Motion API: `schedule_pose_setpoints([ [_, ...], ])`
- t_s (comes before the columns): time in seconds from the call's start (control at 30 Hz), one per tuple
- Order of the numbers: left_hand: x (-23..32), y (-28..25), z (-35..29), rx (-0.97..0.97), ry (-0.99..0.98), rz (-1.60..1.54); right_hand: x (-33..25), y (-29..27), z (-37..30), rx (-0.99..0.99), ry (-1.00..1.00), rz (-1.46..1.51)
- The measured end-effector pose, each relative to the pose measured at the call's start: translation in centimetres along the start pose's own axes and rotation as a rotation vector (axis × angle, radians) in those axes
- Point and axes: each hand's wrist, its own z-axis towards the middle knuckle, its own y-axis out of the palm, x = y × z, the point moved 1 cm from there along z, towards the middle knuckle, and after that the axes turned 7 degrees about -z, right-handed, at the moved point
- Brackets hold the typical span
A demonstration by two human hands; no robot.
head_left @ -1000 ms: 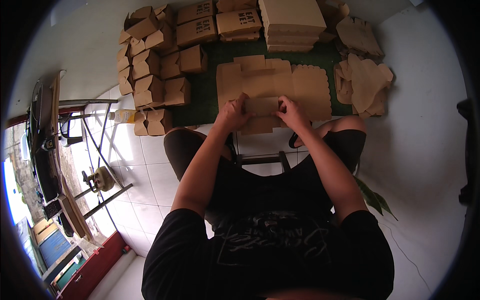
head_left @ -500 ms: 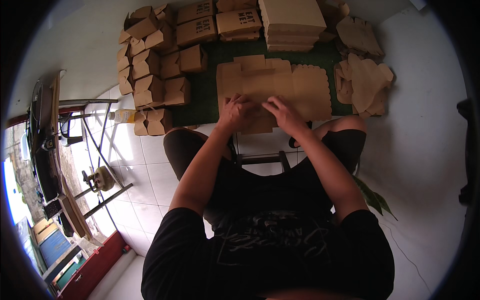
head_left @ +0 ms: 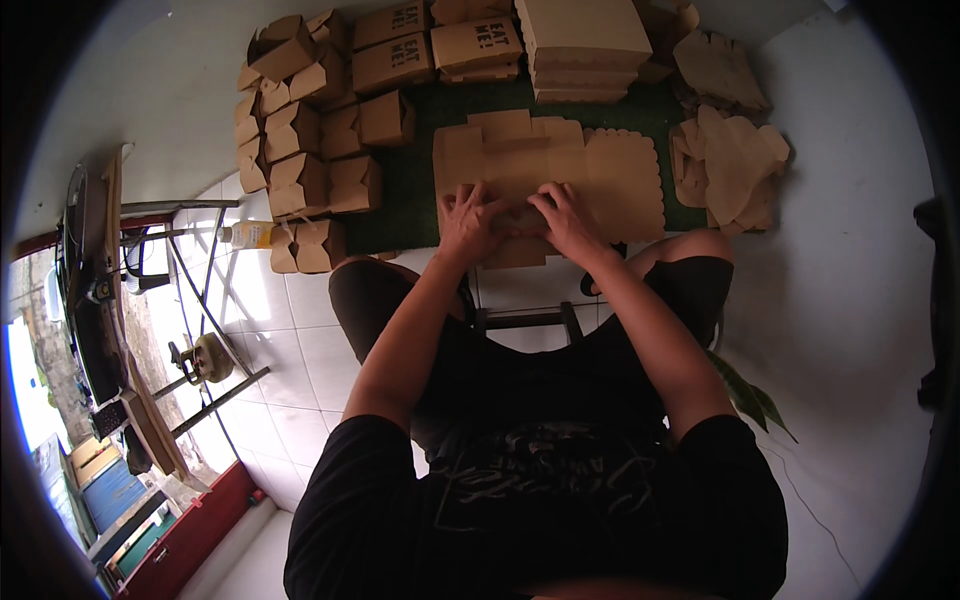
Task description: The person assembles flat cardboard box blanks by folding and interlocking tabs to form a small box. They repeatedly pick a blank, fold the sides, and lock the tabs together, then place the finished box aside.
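An unfolded brown cardboard box blank (head_left: 545, 160) lies flat on a green mat in front of me, its scalloped edge to the right. My left hand (head_left: 468, 222) is on its near left part, fingers bent and a little apart, thumb pointing inward. Close to the middle of the near side, my right hand (head_left: 565, 215) has its fingers curled onto the same cardboard. Both hands appear to pinch the board along the near crease. The fingertips partly hide the fold between them, and a near flap sticks out below toward my knees.
Folded small brown boxes (head_left: 298, 182) are stacked at the left. Flat printed boxes (head_left: 393, 62) and a tall stack of large boxes (head_left: 585, 45) stand at the back. Loose cardboard pieces (head_left: 735, 160) lie right. A bottle with yellow contents (head_left: 250, 235) is beside the left boxes.
My right hand has shifted slightly down and its fingers have curled onto the cardboard. My left fingers have spread a little more. The blank has stayed in place.
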Motion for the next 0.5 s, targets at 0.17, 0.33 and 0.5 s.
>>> schedule_pose_setpoints([
  [0.17,-0.6,-0.1,-0.1,-0.004,0.022,-0.013,0.6,-1.5,-0.7,-0.019,0.116,-0.016],
  [0.33,-0.6,-0.3,0.2,-0.023,0.008,-0.032,-0.9,-1.2,-0.3,-0.008,0.175,-0.107],
  [0.5,-0.4,-0.6,0.3,-0.047,-0.018,-0.012,-0.4,-0.5,-0.1,0.046,0.168,-0.099],
])
